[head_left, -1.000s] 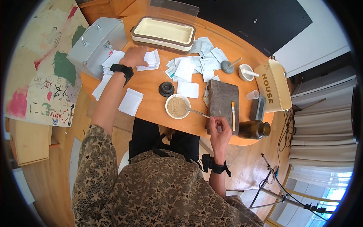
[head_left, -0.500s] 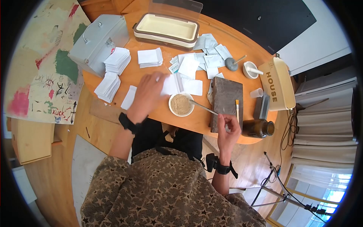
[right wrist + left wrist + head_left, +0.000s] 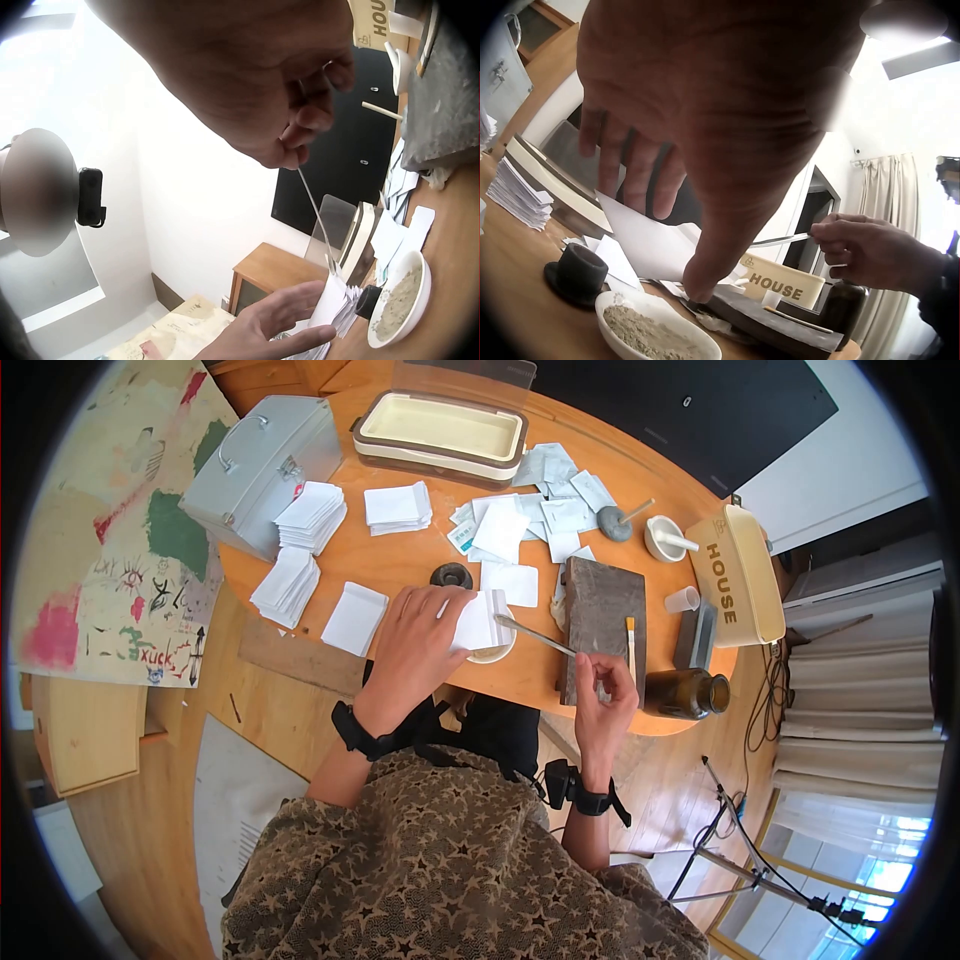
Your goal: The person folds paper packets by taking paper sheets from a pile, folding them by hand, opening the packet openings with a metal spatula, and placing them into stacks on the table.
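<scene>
Pinching white packet [image 3: 481, 622] with left fingers [image 3: 432, 602] above bowl [image 3: 613, 339], mid-frame; gripping spatula [image 3: 535, 633] with right fingers [image 3: 622, 678], right of centre.

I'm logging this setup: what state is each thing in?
White bowl: contains powder
White envelope: held over bowl
Metal spatula: tip at envelope
Left hand: holding envelope
Right hand: pinching spatula
Brown bottle: uncapped, upright
Brown-rimmed box: lid raised
Metal case: closed
Mortar: pestle resting inside
Brush: lying on slab
HOUSE box: lid unclear

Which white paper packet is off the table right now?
The packet held in the left hand, partly hiding the bowl in the head view; the other white packets lie on the table.
</scene>
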Available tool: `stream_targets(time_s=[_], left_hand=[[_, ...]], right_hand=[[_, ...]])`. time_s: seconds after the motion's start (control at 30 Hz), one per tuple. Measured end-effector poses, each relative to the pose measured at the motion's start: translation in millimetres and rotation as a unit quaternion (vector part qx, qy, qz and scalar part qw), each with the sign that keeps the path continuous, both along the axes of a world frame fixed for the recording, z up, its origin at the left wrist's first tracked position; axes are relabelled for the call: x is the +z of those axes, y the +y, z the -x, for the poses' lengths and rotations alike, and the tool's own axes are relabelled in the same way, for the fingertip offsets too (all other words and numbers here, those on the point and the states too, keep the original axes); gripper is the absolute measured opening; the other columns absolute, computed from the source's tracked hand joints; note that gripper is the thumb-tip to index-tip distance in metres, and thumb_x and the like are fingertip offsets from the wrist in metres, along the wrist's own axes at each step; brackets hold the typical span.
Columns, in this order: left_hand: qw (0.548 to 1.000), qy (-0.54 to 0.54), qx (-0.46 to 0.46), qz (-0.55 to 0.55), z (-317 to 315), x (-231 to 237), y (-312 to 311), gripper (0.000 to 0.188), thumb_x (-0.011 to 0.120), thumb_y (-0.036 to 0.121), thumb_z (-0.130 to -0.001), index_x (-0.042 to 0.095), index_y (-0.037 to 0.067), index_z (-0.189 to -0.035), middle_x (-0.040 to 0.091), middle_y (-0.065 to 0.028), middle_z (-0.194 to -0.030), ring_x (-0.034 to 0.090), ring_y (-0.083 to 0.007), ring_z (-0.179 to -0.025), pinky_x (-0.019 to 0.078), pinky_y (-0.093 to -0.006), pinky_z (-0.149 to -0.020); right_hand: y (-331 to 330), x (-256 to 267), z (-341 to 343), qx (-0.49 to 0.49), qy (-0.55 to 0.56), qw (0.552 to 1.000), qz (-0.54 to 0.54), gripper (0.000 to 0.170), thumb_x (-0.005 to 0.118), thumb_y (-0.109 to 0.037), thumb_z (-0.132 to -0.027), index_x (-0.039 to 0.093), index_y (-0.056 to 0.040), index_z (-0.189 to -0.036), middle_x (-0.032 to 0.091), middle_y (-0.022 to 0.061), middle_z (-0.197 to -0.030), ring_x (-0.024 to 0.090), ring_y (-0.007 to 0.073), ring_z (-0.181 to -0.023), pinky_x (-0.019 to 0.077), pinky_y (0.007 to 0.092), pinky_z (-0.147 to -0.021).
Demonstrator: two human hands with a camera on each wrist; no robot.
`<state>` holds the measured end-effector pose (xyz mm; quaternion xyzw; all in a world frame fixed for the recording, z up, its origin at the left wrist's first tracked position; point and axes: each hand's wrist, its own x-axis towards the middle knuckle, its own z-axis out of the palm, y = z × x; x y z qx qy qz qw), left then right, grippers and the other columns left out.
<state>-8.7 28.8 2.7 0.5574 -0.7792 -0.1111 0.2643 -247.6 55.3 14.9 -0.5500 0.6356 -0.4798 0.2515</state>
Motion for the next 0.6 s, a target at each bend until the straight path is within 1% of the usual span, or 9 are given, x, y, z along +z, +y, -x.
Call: stream_targets(time_s=[0.23, 0.37, 0.47, 0.53, 0.6], left_hand=[[1.000, 0.025, 0.001, -0.014, 0.0, -2.0, 0.4, 0.069, 0.084, 0.011, -0.072, 0.055, 0.006, -0.135, 0.061, -0.0137, -0.131, 0.055, -0.0338, -0.122, 0.0418, -0.0437, -0.107], [1.000, 0.021, 0.002, -0.002, -0.2, -3.7, 1.0, 0.070, 0.084, 0.011, -0.071, 0.055, 0.006, -0.135, 0.061, -0.0137, -0.131, 0.056, -0.0342, -0.120, 0.0421, -0.0434, -0.106], [1.000, 0.019, 0.003, -0.002, 0.1, -2.7, 1.8, 0.070, 0.084, 0.012, -0.072, 0.054, 0.006, -0.135, 0.061, -0.0142, -0.130, 0.056, -0.0347, -0.120, 0.0421, -0.0435, -0.106], [0.999, 0.025, 0.000, -0.027, 1.3, -0.2, 2.2, 0.071, 0.084, 0.012, -0.073, 0.053, 0.006, -0.136, 0.060, -0.0146, -0.131, 0.056, -0.0354, -0.119, 0.0417, -0.0441, -0.106], [1.000, 0.026, -0.007, -0.016, 2.8, -2.4, 2.0, 0.071, 0.083, 0.012, -0.073, 0.053, 0.006, -0.136, 0.060, -0.0146, -0.132, 0.055, -0.0359, -0.120, 0.0414, -0.0442, -0.107]], right_hand=[[-0.5, 0.5, 2.3, 0.002, 0.004, 1.000, 0.001, 0.015, 0.071, -0.011, -0.096, 0.066, 0.0000, -0.088, 0.057, -0.0004, -0.068, 0.047, 0.0073, -0.065, 0.0385, 0.0248, -0.062], [-0.6, 1.0, 2.5, 0.006, 0.007, 1.000, 0.006, 0.015, 0.071, -0.011, -0.097, 0.066, 0.0003, -0.088, 0.057, -0.0005, -0.068, 0.046, 0.0072, -0.064, 0.0384, 0.0247, -0.062], [-0.6, -0.7, 2.7, 0.003, 0.003, 1.000, -0.004, 0.015, 0.071, -0.011, -0.097, 0.066, 0.0004, -0.088, 0.057, -0.0004, -0.068, 0.046, 0.0071, -0.064, 0.0384, 0.0246, -0.062], [-0.9, -1.7, 3.3, 0.006, -0.007, 1.000, -0.023, 0.015, 0.071, -0.012, -0.097, 0.067, 0.0004, -0.089, 0.057, -0.0003, -0.068, 0.046, 0.0070, -0.065, 0.0384, 0.0245, -0.062], [-0.5, -2.9, 3.7, 0.011, -0.003, 1.000, -0.029, 0.014, 0.071, -0.011, -0.097, 0.067, 0.0000, -0.090, 0.057, 0.0002, -0.069, 0.046, 0.0071, -0.066, 0.0386, 0.0246, -0.062]])
